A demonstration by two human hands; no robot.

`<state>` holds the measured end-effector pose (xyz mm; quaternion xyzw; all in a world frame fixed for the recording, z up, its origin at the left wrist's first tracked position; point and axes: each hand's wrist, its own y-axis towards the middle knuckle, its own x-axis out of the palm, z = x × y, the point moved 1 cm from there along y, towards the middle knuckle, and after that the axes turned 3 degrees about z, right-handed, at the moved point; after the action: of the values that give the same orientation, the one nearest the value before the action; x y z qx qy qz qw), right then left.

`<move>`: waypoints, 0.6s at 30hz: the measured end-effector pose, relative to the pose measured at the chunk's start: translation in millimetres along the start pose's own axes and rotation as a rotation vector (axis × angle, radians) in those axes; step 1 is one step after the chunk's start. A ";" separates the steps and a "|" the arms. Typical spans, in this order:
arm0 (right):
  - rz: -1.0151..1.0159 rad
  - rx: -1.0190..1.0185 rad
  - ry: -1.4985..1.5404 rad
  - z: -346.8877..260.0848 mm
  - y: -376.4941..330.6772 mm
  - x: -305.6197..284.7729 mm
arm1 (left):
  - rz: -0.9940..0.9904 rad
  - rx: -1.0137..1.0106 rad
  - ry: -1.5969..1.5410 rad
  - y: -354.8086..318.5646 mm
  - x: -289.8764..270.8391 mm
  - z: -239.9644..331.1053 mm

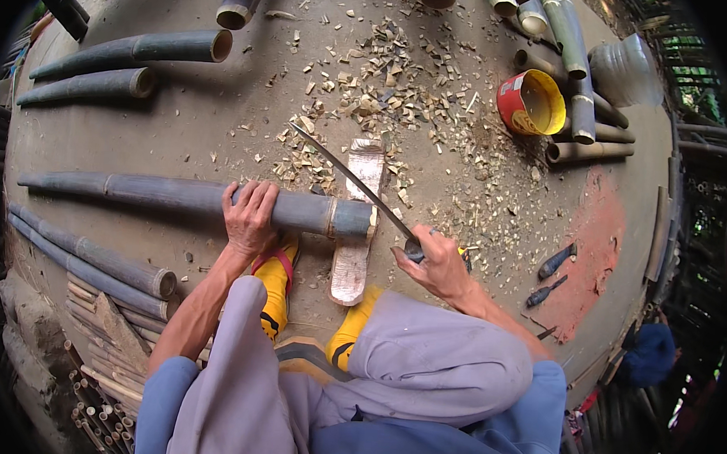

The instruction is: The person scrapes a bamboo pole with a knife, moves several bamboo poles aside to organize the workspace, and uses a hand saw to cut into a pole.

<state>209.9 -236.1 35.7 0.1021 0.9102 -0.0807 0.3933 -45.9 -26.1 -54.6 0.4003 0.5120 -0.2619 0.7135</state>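
A thick dark bamboo pole (176, 194) lies crosswise in front of me, its pale cut end resting on a worn wooden chopping block (350, 271). My left hand (251, 213) is wrapped over the pole, left of the node near that end. In my right hand (436, 262) is the dark handle of a long-bladed machete (351, 175), my fingers closed round it. Its blade slants up and to the left, over the block and just above the pole's cut end. Whether the blade touches the bamboo I cannot tell.
Wood chips (379, 84) litter the ground beyond the block. A red and yellow tin (531, 103) stands far right, by stacked bamboo (583, 115). Two dark-handled tools (556, 260) lie right, near a reddish patch. More poles (134, 51) lie left. My yellow-socked feet (274, 292) flank the block.
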 end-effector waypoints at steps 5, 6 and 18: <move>-0.409 0.291 -0.198 50.2 7.6 19.7 | 0.044 0.025 0.018 -2.5 6.0 1.7; -0.450 0.313 -0.183 50.6 13.0 15.7 | 0.047 0.022 0.026 -1.4 6.7 0.1; -0.315 0.223 -0.068 31.2 3.9 6.3 | -0.339 -0.012 -0.076 9.9 -25.6 0.5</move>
<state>228.4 -238.6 9.6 -0.0013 0.8866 -0.2447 0.3926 -46.6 -22.0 -27.5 0.2939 0.5464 -0.3901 0.6804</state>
